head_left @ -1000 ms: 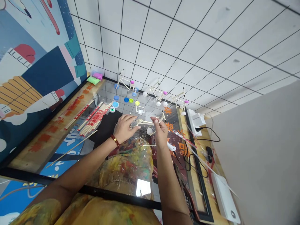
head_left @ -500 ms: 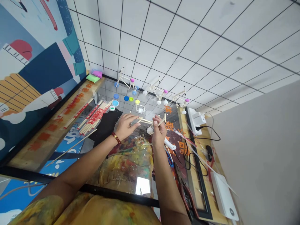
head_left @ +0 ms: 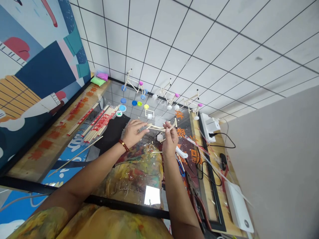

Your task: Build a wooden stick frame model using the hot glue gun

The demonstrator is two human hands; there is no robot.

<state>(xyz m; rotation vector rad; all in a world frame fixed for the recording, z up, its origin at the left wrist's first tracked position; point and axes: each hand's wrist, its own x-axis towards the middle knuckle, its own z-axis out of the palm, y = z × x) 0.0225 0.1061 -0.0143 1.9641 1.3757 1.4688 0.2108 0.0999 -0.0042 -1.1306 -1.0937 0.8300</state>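
Between my hands is a small frame of pale wooden sticks (head_left: 157, 127), held above the glass tabletop. My left hand (head_left: 134, 133), with a beaded bracelet at the wrist, pinches its left end between thumb and fingers. At the other end my right hand (head_left: 170, 141) is closed around the sticks, and a dark-tipped stick pokes up beside its fingers. A white round piece (head_left: 159, 137) sits just left of my right hand; whether it is joined to the frame I cannot tell. Beyond stand similar stick models (head_left: 134, 83) with coloured round pieces.
Wrapped bundles of sticks (head_left: 103, 124) lie left, near a black sheet (head_left: 113, 132). Small coloured discs (head_left: 134, 103) sit at the back. On the right are a white-handled tool (head_left: 181, 152), pliers (head_left: 199, 205), a power strip (head_left: 208, 127) and black cables (head_left: 204, 164).
The frame stays between both hands, with only a slight shift of the right fingers. The whole view has tilted a little.
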